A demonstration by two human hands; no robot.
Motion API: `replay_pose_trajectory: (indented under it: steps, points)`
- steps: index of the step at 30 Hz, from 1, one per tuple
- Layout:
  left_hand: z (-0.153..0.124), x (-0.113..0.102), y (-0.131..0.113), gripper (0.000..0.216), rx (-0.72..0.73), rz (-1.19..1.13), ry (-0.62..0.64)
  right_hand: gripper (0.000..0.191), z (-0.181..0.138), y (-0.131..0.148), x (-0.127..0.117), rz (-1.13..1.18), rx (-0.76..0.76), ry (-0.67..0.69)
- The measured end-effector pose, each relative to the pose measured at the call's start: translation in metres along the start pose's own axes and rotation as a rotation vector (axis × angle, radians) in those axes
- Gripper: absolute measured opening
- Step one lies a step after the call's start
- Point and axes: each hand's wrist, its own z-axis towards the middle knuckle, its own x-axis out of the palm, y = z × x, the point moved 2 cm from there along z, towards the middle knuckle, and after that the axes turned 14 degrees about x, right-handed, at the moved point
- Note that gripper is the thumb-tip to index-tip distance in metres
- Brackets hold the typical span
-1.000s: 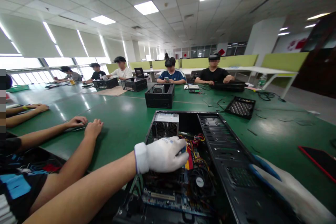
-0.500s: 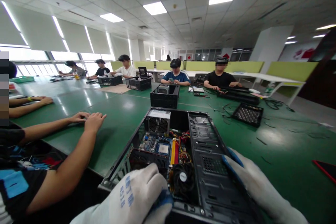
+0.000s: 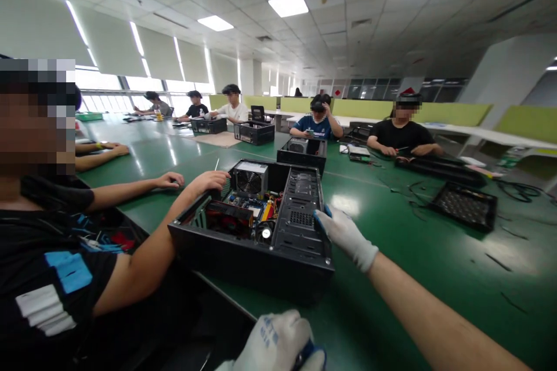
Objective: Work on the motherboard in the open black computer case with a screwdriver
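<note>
An open black computer case [image 3: 261, 264] lies on its side, with a power supply [image 3: 250, 179], a motherboard, coloured wires and a round fan [image 3: 266, 234] inside. My right hand [image 3: 348, 235], in a white glove with blue palm coating, grips its right edge. Near the table's front edge, apart from the case, is my gloved left hand [image 3: 278, 342]. Its fingers are curled closed around something dark that is mostly hidden. A co-worker's bare hand [image 3: 209, 182] touches the far left edge of the case.
The neighbouring co-worker's forearm [image 3: 150, 266] lies close along the case's left side. Behind the case stands another black case [image 3: 300, 156]. To the right are a black perforated panel [image 3: 463, 206] and loose cables on the green table [image 3: 391, 290]. Several people sit across the table.
The case has slid forward and left, with my right hand still on it. My left hand has come off the case, back toward me. The co-worker's hand has moved onto the case edge.
</note>
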Motion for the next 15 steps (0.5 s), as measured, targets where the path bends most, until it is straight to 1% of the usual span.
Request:
replay_pose_trajectory:
  steps: [2, 3, 5, 7, 9, 11, 13, 15]
  points:
    - [0.011, 0.024, 0.011, 0.015, -0.049, 0.007, -0.080, 0.056, 0.028, 0.007, 0.019, 0.047, -0.036, 0.030]
    - [0.017, 0.036, 0.019, 0.014, -0.052, 0.008, -0.161, 0.058, 0.041, 0.010, 0.028, 0.071, -0.067, 0.051]
    - [0.030, 0.055, 0.035, 0.012, 0.055, 0.000, -0.259, 0.065, 0.064, 0.016, 0.042, 0.105, -0.127, 0.082]
    - [0.040, 0.069, 0.053, 0.012, 0.086, 0.012, -0.327, 0.073, 0.081, 0.017, 0.051, 0.106, -0.157, 0.089]
    - [0.046, 0.076, 0.068, 0.013, 0.034, 0.021, -0.365, 0.077, 0.093, 0.010, 0.055, 0.056, -0.135, 0.081]
    - [0.046, 0.078, 0.076, 0.014, -0.023, 0.007, -0.379, 0.076, 0.100, -0.002, 0.057, -0.035, -0.077, 0.075]
    - [0.044, 0.078, 0.076, 0.013, -0.044, 0.001, -0.389, 0.073, 0.106, -0.014, 0.058, -0.149, -0.011, 0.068]
    - [0.039, 0.077, 0.072, 0.011, -0.028, 0.023, -0.405, 0.073, 0.110, -0.022, 0.057, -0.263, 0.038, 0.050]
